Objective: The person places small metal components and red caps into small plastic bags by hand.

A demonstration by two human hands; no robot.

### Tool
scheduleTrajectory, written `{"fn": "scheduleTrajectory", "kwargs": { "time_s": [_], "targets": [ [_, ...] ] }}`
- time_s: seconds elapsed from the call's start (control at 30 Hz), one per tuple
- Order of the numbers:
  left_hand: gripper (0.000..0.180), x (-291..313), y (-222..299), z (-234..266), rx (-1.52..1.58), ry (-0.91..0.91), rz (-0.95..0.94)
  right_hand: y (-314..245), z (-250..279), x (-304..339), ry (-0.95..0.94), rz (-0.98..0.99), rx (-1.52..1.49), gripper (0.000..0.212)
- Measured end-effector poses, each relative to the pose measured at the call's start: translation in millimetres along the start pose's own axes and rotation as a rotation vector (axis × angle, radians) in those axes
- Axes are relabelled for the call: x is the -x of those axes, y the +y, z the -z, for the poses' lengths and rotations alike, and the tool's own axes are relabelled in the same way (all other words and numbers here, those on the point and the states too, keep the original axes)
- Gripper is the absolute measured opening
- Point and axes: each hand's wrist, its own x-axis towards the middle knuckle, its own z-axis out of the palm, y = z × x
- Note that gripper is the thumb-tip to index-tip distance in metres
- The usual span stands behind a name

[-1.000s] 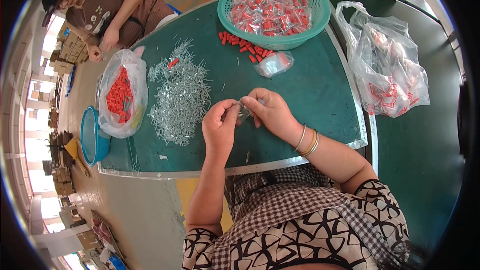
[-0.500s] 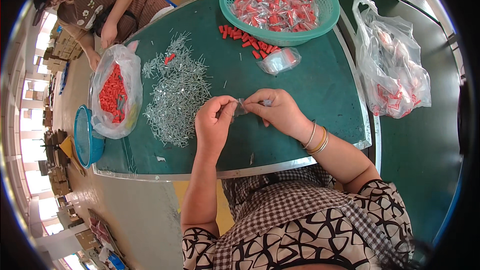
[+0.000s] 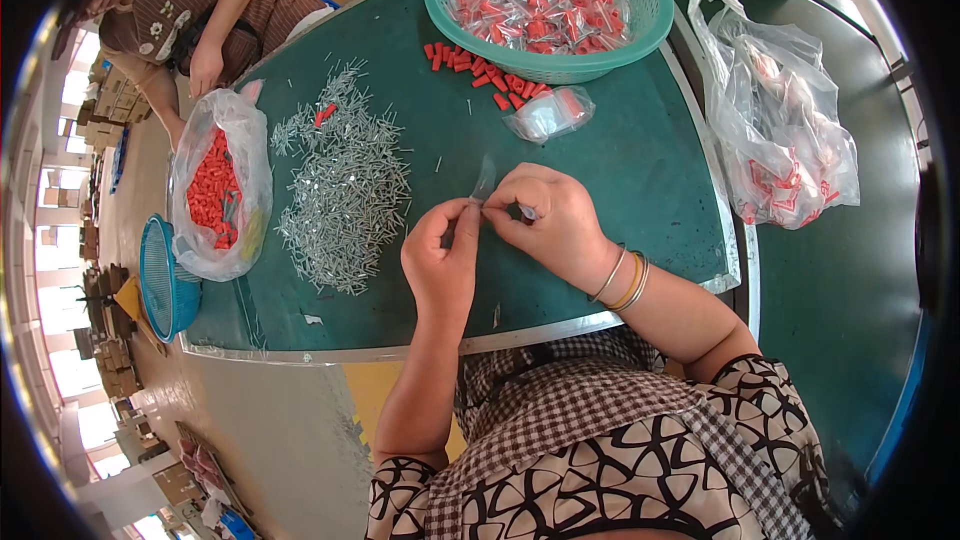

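Observation:
Over the green table, my left hand (image 3: pixel 442 258) pinches a small clear plastic bag (image 3: pixel 485 180) between thumb and fingers. The bag points up and away from the fingertips. My right hand (image 3: pixel 552 215) is closed, its thumb and forefinger meeting the bag's lower end beside the left fingertips. Something small and whitish is partly tucked in the right hand's curled fingers; I cannot make out what. Left of my hands lies a heap of small silver screws or nails (image 3: pixel 345 200), with a few red pieces (image 3: pixel 324 115) on top.
Loose red plastic plugs (image 3: pixel 478 68) and a packet of clear bags (image 3: pixel 552 115) lie before a green basket (image 3: pixel 548 67) of bagged red pieces. At left are a plastic bag (image 3: pixel 255 155) of red plugs, a blue basket (image 3: pixel 170 285) and another person (image 3: pixel 200 20). A carrier bag (image 3: pixel 800 110) lies at right.
The small clear bag now stands up above my fingertips; before, it was stretched flat between both hands. My left hand has shifted right, closer to my right hand. The view has shifted slightly.

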Motion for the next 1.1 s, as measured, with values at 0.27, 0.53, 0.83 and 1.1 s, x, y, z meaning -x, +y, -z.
{"fn": "scheduleTrajectory", "kwargs": {
  "time_s": [0.27, 0.53, 0.83, 1.1],
  "targets": [
    [0.003, -5.6, 4.2, 0.9, -0.366, 0.067, -0.275, -3.0, -2.0, 3.7, 0.045, 0.039, 0.085, 0.011],
    [0.006, -9.8, 10.9, 9.7, -0.256, 0.021, -0.05, -5.4, 2.5, 1.4, -0.025, 0.191, 0.122, 0.028],
    [0.005, -9.4, 37.8, 31.9, -0.179, -0.205, 0.115, -9.5, 4.9, 3.9, -0.178, 0.261, 0.177, 0.058],
    [0.005, -15.1, 32.0, 28.1, -0.134, -0.236, 0.132, -0.2, 3.8, 0.4, -0.162, 0.256, 0.118, 0.052]
  ]
}}
